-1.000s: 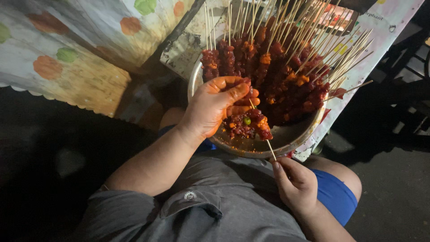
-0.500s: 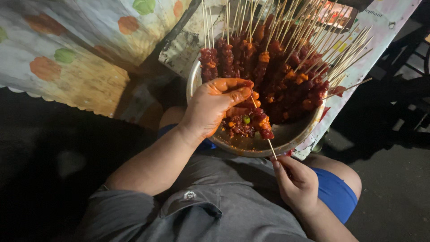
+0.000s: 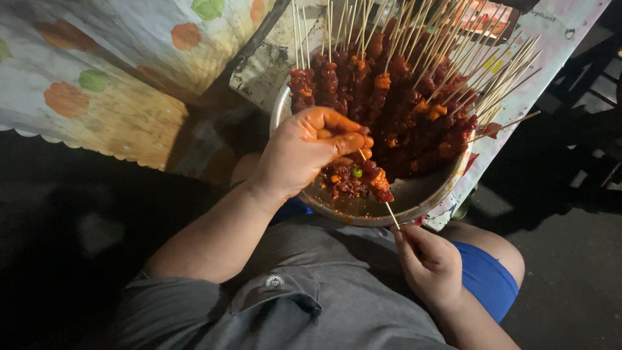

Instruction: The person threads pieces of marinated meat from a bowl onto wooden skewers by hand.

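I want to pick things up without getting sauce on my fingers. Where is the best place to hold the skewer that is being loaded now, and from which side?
Probably the bare lower end of the skewer, where the right hand pinches it now. It sticks out clean over the bowl rim toward the body, so come from the near side. The far end is covered in sauced meat under the left hand.

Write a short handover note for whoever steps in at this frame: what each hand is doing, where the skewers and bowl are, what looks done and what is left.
Left hand: fingers closed on marinated meat at the upper part of the skewer in hand.
Right hand: pinches that skewer's bare lower end, just outside the bowl rim.
Metal bowl: rests in front of the person's lap, against the table edge.
Done: many loaded skewers lean in the bowl, sticks pointing up.
Left: loose marinated pieces lie at the bowl bottom; the current skewer is only partly filled.
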